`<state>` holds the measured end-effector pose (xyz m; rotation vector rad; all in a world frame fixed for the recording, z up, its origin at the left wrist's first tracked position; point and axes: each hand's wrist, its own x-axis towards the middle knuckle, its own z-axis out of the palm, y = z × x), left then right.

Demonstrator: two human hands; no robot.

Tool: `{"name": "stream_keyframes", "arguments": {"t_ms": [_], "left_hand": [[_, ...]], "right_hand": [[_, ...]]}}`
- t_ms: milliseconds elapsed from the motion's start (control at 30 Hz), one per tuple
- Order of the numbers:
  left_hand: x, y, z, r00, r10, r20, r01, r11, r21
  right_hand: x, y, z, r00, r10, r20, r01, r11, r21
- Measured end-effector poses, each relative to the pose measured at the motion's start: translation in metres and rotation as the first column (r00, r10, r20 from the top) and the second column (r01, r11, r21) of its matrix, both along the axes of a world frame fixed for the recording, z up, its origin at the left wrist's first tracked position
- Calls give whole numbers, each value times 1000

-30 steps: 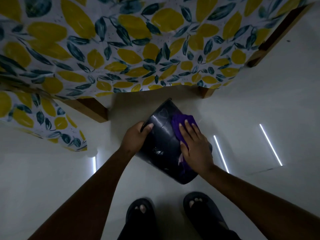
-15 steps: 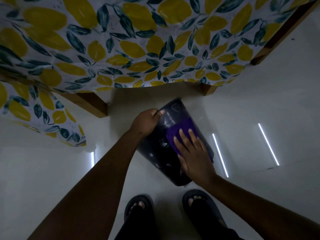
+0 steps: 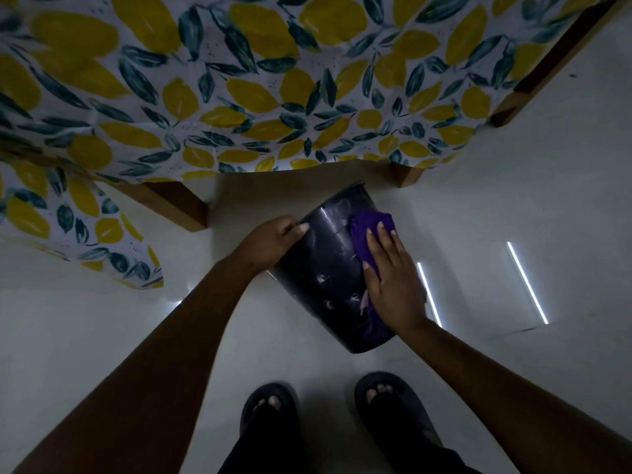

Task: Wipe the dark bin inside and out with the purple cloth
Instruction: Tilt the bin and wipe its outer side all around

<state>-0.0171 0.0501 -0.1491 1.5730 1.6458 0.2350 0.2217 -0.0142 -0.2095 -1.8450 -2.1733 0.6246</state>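
Note:
The dark bin (image 3: 328,265) is tilted in the air above the floor, its rim toward the table and its base toward me. My left hand (image 3: 273,239) grips the rim on the left side. My right hand (image 3: 393,282) lies flat on the bin's outer wall, pressing the purple cloth (image 3: 367,230) against it. The cloth shows beyond my fingertips near the rim, and a strip of it hangs below my palm. The bin's inside is hidden.
A table under a lemon-and-leaf cloth (image 3: 239,90) fills the top of the view, with wooden legs (image 3: 178,206) left and right of the bin. Pale glossy floor (image 3: 513,200) lies all around. My feet in dark sandals (image 3: 386,405) stand just below the bin.
My right hand has slid the cloth along the bin's outer wall, down and then back up toward the rim. My left hand shifted up to the rim, and the bin turned slightly.

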Motion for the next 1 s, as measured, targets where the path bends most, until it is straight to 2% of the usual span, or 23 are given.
{"name": "stream_keyframes", "arguments": {"t_ms": [100,300,433,567,633,733,800,900,1000], "left_hand": [[-9,-16,-10,999,37,0,-37,999,20],[6,-12,-16,989,128,70,-131,991,40],[15,-9,-19,981,164,100,-167,986,21],[27,-2,-19,978,184,94,-191,979,72],[28,2,-19,981,181,67,-186,978,90],[24,1,-21,989,149,11,-149,983,109],[24,0,-22,992,129,9,-129,984,123],[24,8,-17,993,117,-24,-112,982,154],[18,11,-15,990,133,-52,-124,982,144]], "right_hand": [[1,-9,-1,996,52,70,-55,998,36],[-10,-54,-12,874,340,348,-404,905,131],[-28,-10,5,940,197,280,-240,963,126],[-11,8,7,980,44,196,-72,988,135],[2,-15,-7,968,48,247,-89,983,158],[7,-51,-24,895,248,371,-329,929,173],[1,-43,-22,868,322,378,-408,896,175],[-17,-6,-2,913,290,288,-347,922,173],[-20,12,6,980,122,155,-142,982,122]]}}
